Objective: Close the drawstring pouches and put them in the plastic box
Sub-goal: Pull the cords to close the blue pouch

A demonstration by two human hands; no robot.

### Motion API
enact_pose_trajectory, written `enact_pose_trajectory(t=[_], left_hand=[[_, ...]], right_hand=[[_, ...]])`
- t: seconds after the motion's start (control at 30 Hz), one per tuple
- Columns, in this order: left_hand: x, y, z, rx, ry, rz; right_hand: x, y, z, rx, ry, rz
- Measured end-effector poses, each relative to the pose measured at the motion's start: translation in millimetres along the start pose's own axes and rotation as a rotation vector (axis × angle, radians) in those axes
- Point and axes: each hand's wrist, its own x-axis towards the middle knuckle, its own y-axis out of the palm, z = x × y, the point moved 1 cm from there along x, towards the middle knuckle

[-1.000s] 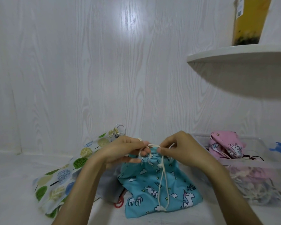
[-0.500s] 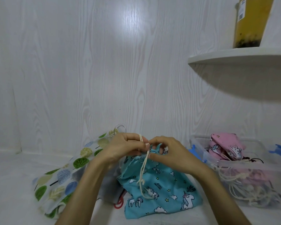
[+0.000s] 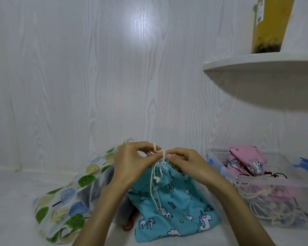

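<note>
Both hands, left hand (image 3: 132,162) and right hand (image 3: 188,166), pinch the blue pouch's (image 3: 172,205) cream drawstring (image 3: 154,189) (apparently knotting it).

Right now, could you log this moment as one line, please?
both hands pinch cord | blue pouch cinched | plastic box right

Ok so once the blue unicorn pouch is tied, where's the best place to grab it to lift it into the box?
Probably the gathered neck of the blue unicorn pouch, just under the cream cord, coming from above. The cloth is bunched narrow there, where the left hand and right hand work; the body below spreads wide and limp. The plastic box sits to the right.
</note>
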Motion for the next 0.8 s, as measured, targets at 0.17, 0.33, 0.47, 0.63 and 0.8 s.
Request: enact_pose_trajectory(t=[0.17, 0.33, 0.47, 0.63, 0.8], left_hand=[[2, -1, 1, -0.073, -0.019, 0.073], [4, -3, 1, -0.236, -0.103, 0.174], [6, -5, 1, -0.252, -0.103, 0.174], [7, -5, 4, -0.245, -0.104, 0.189], [7, -4, 7, -0.258, -0.119, 0.188]], right_hand=[[-2, 3, -2, 0.207, 0.009, -0.041], [-1, 4, -1, -0.256, -0.15, -0.502], [-5, -6, -3, -0.575, -0.247, -0.751], [-7, -30, -15, -0.571, -0.036, -0.71], [-14, -43, -17, -0.725, 0.249, -0.309]])
